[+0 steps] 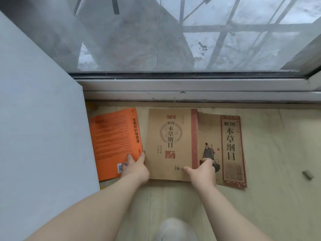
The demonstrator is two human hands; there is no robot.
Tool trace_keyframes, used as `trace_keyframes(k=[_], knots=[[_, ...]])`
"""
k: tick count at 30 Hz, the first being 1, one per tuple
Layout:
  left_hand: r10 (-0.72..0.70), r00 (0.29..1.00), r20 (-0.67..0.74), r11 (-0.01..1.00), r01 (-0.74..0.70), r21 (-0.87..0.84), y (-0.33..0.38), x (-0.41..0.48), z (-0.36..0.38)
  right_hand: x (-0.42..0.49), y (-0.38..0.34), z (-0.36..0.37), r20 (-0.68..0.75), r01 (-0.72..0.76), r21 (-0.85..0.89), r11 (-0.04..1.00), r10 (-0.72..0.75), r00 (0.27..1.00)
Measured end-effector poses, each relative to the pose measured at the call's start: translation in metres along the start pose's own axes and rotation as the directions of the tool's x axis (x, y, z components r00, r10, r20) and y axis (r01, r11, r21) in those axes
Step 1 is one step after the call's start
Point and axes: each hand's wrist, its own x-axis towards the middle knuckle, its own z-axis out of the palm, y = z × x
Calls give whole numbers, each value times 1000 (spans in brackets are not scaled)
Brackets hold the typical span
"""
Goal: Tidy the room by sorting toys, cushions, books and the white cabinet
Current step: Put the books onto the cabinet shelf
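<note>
An orange book (112, 140) lies on the wooden floor beside the white cabinet (40, 136). To its right lies a tan book (170, 136) with a red spine, and a loose cover with a red-framed title panel (229, 146) lies partly under its right side. My left hand (134, 168) rests where the orange and tan books meet, thumb on the orange cover and fingers at the tan book's left edge. My right hand (202, 171) grips the tan book's near right corner at the spine.
A window with a grey frame (191, 87) runs along the floor's far edge. A small grey block (307, 175) lies on the floor at right. A light shoe (175, 230) shows at the bottom. Bare wooden floor (278, 206) spreads to the right.
</note>
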Motion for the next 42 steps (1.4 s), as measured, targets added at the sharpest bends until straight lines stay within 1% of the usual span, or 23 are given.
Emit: trace_keyframes(k=[2,4,6,7,8,11,13,17,20,23,26,28,30,32,36,39,42], knots=[[8,1000,-17,1000,-8,3,0,0,-2,-1,2,-2,20,44,93,995,-46,999],[22,999,-43,1000,-21,21,-3,-1,-2,-4,3,-5,-30,110,170,979,-107,994],[38,992,-118,995,-26,98,-5,-1,-3,-9,4,-14,-102,153,260,953,-130,986],[41,988,-150,992,-22,125,-5,2,-6,-10,5,-17,-112,167,290,942,-140,984],[44,988,-147,992,-26,123,-3,4,-8,-12,8,-21,-106,172,310,935,-146,984],[2,999,-32,999,0,51,4,10,-11,-17,14,-26,-58,161,317,935,-150,987],[-8,1000,-10,996,9,85,3,12,-6,-19,16,-25,-41,138,329,934,-131,990],[75,992,-101,959,-43,281,-9,14,5,-20,16,-22,-29,108,331,937,-104,994],[113,978,-174,945,-52,322,-8,14,4,-19,17,-22,-34,107,327,939,-101,994],[124,968,-219,963,-65,262,-5,14,2,-22,17,-21,-26,102,323,941,-98,995],[144,957,-252,958,-71,278,-8,16,1,-23,18,-19,-12,87,326,941,-88,996],[151,960,-235,956,-82,282,-7,15,0,-23,19,-19,-7,78,333,940,-80,997],[98,968,-230,972,-44,230,-4,14,-1,-23,20,-18,-3,70,339,938,-73,997],[42,966,-254,979,11,205,-3,14,-1,-22,21,-17,3,61,341,938,-66,998],[-5,953,-302,989,49,138,-3,13,5,-23,22,-16,10,63,337,939,-70,997],[-43,945,-325,996,64,54,8,13,8,-25,25,-17,3,58,333,941,-62,998],[-119,919,-375,993,99,-71,14,5,3,-31,26,-18,-7,74,343,936,-76,997]])
